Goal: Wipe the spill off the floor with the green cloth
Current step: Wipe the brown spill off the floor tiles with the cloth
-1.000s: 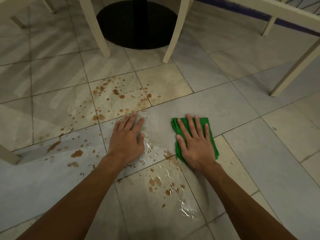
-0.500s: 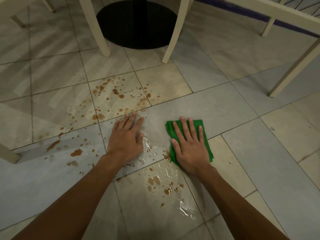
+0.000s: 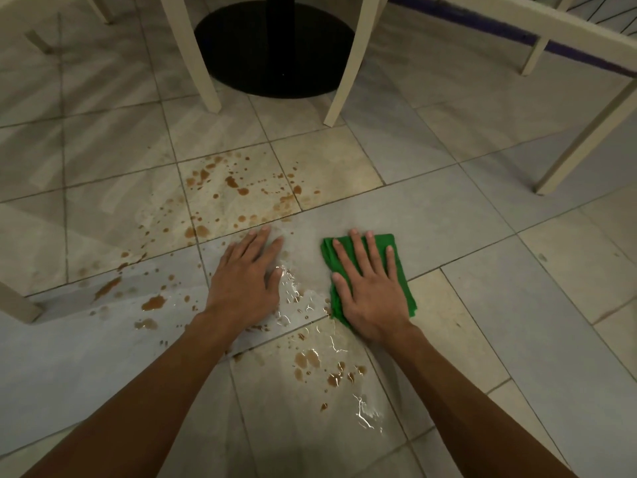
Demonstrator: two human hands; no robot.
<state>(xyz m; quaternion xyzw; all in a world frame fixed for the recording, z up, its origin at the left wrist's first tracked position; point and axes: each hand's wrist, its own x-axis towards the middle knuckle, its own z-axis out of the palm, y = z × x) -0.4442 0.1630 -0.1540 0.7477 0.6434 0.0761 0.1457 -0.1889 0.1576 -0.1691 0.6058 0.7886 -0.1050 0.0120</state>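
The floor (image 3: 517,322) fills almost everything I see: large pale tiles, grey and beige, with thin dark joints. Across it lies the spill (image 3: 305,359), brown drops and small puddles scattered from the beige tile ahead of my left hand, out to the left, and back toward me between my forearms. A clear wet sheen sits between my two hands and glints again nearer to me.

Farther off stands a round black base (image 3: 275,50) with a dark post rising from it. Two cream legs (image 3: 348,63) stand on the floor in front of it, one at each side. A second set of cream legs (image 3: 586,125) is off to the right, and one more leg end (image 3: 17,301) shows at the left edge.

The cloth (image 3: 404,284) is green, folded to a rough rectangle, and lies flat on a grey tile to the right of the wet patch, its near left corner touching the sheen.

My right hand (image 3: 370,298) lies palm down on the cloth, fingers straight and spread, pressing it to the floor; green shows past my fingertips and along both sides. My left hand (image 3: 244,281) is flat on the bare tile just left of the wet patch, fingers straight and close together, holding nothing, with its thumb at the edge of the sheen.
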